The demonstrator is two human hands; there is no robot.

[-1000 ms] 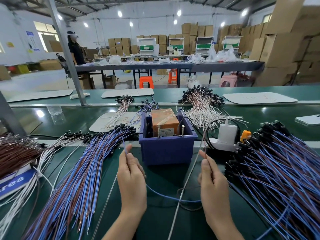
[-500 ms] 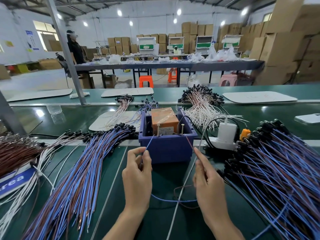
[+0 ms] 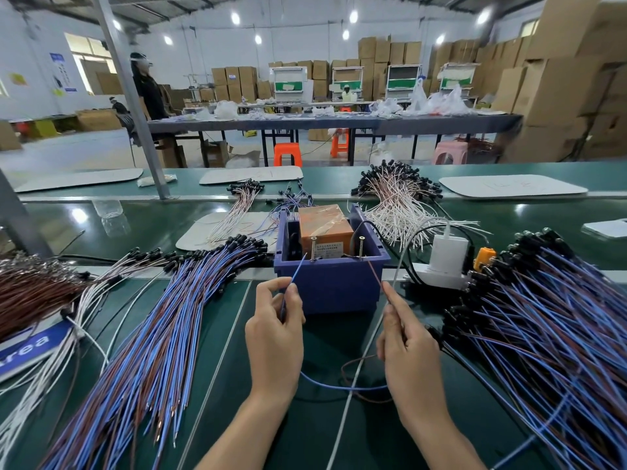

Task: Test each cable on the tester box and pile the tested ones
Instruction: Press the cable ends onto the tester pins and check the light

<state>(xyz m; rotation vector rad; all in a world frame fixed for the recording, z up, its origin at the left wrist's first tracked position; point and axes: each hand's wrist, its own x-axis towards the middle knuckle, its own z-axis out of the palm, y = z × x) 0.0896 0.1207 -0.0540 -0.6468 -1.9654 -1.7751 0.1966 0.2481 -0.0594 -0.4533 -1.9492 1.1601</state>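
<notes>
Item: one cable, test step in hand. Left hand pinches blue lead, tip just ahead of grip at left screw. Right hand pinches brown lead, tip beside right screw of tester. Next, likely: steady contact on both, then pile.

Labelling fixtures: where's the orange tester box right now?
Head view, centre: the orange tester box sits inside the blue bin, with the white charger to its right and a blue-brown cable pile to its left.
</notes>
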